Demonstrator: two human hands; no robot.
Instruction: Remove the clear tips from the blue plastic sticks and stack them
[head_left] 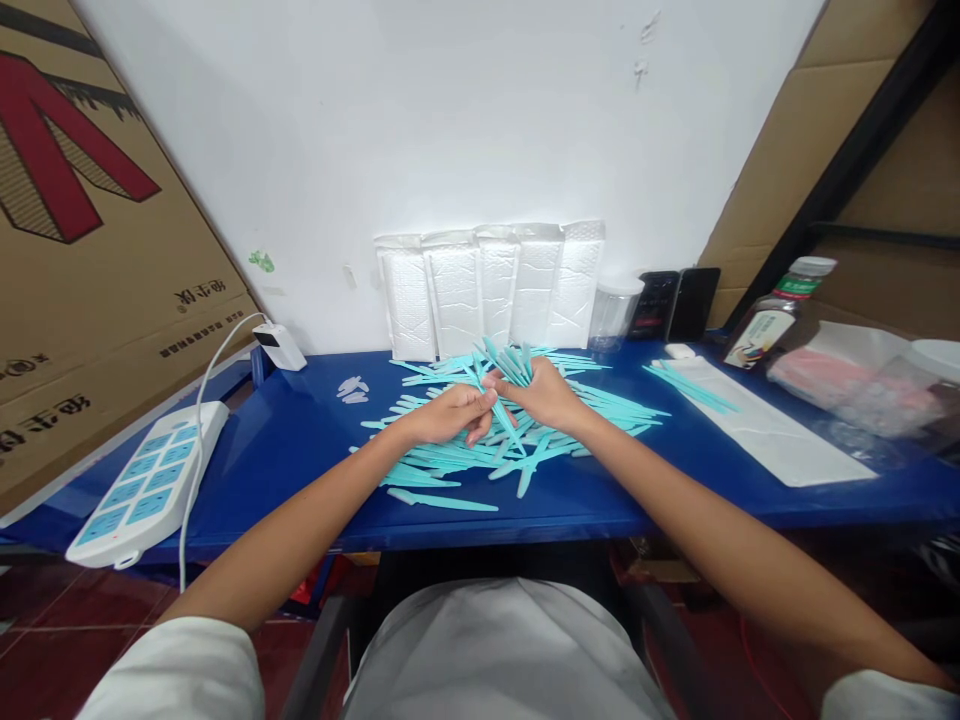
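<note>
Over a loose pile of teal eyebrow razors [427,460] both of my hands meet at the middle of the blue table. A bunch of razors [517,364] sticks up out of my right hand [551,397], whose fingers are wrapped round it. My left hand [450,414] is closed, thumb and finger pinching a razor [507,428] beside that bunch. The fingertips of the two hands nearly touch. One single razor [442,501] lies apart near the table's front edge. Small clear plastic pieces [352,390] sit to the left of the pile.
White padded mailers [457,300] lean on the wall behind the pile. A clear jar [616,312] and two phones [693,305] stand beside them. At right are a flat white mailer [772,420] with several razors, and a bottle [776,315]. A power strip [150,480] lies left.
</note>
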